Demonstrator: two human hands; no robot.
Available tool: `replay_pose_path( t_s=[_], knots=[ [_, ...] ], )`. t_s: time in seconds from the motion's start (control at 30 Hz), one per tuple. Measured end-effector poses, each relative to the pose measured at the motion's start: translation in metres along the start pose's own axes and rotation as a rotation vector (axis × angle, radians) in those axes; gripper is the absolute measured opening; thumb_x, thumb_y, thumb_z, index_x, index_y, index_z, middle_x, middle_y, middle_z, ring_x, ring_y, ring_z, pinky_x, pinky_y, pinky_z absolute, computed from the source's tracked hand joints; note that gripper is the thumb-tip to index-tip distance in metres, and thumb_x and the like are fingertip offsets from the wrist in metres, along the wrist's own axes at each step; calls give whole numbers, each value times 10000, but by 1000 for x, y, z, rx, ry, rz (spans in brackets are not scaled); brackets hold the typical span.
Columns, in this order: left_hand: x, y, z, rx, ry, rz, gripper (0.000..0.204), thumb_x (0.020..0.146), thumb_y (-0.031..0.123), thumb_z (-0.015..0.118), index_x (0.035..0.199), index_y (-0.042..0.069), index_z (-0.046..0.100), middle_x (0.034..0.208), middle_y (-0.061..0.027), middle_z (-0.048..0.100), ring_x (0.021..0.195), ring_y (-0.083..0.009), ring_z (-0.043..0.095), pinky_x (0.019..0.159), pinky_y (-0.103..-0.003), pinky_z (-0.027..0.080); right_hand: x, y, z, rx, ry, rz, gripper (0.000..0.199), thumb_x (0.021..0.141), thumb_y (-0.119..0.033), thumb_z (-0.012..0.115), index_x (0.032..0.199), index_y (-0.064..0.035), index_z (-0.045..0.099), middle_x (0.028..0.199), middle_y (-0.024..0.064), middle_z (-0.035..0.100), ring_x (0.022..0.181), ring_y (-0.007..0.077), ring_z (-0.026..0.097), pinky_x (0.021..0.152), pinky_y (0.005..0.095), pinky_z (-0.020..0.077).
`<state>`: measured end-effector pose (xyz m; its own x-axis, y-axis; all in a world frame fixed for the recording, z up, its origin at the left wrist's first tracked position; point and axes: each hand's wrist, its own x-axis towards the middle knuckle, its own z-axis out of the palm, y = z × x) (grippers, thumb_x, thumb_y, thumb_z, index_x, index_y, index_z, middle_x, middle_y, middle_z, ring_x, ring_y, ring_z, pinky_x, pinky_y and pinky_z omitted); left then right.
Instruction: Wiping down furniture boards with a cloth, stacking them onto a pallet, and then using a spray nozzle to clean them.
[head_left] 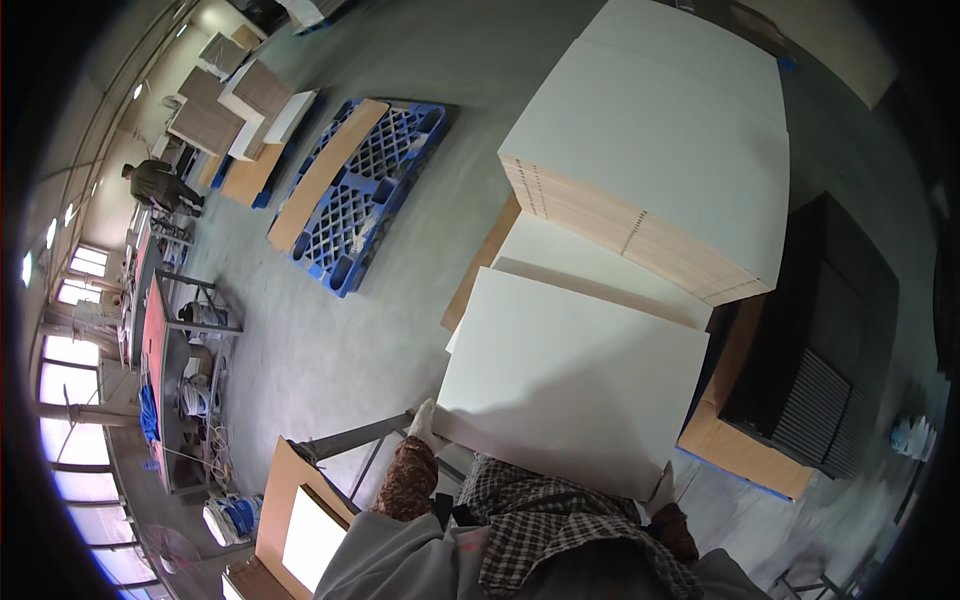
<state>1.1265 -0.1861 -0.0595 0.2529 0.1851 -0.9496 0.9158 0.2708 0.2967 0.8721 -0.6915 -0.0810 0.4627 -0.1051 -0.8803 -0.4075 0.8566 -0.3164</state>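
A white rectangular panel (570,370) lies level in front of my body, its near edge close to my waist. My left hand (425,422), in a pale glove, is closed on the panel's near left corner. At the near right corner my right hand (660,492) grips the edge, its fingers partly hidden. Beneath the far edge of this panel shows another white panel (600,258). Just beyond stands a tall stack of white panels (660,130) with rows of small dark marks along their edges.
Right of the stack is a large black stack (830,340) on cardboard (750,450). A blue plastic pallet (375,190) with a brown board (330,170) lies ahead left. Workbenches (165,380) line the left side. Another person (160,187) stands far left. Beside my left arm is a metal frame (360,437).
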Motion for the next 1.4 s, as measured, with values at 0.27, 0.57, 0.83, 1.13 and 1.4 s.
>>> replay_pose_path(
  t_s=[0.27,0.57,0.83,1.13,1.4],
  knots=[
    [12,20,18,1096,-52,719,453,772,68,801,1193,51,636,1194,-120,693,1133,-201,663,991,-356,532,-22,4,44,-482,4,-481,738,900,-636,647,1347,-53,571,1229,140,681,1108,319,664,963,473,545],
    [51,99,77,829,-102,570,522,832,117,767,1327,51,617,1284,-152,685,1244,-297,631,1094,-396,492,22,-4,31,-531,-67,-551,609,1035,-559,450,1326,-44,597,1274,137,659,1170,326,642,1003,483,544],
    [29,141,102,1347,109,702,600,800,184,781,1354,38,601,1317,-205,659,1325,-311,581,1089,-404,492,40,-18,67,230,146,-45,762,1002,-695,394,1359,-52,594,1346,148,641,1272,372,573,1090,572,461],
    [76,164,81,541,-162,360,791,993,675,441,1514,85,524,1538,-223,507,1462,-343,426,1201,-409,321,108,-29,-11,-375,185,-147,821,1009,-736,353,1412,-54,567,1365,130,641,1283,331,569,1088,507,469],
    [86,177,127,749,-428,472,675,1100,561,371,1554,70,457,1557,-91,510,1446,-214,439,1217,-336,322,56,-79,69,47,-113,-127,715,1053,-658,370,1420,-71,552,1331,84,645,1230,269,585,1053,433,468]
  ],
)
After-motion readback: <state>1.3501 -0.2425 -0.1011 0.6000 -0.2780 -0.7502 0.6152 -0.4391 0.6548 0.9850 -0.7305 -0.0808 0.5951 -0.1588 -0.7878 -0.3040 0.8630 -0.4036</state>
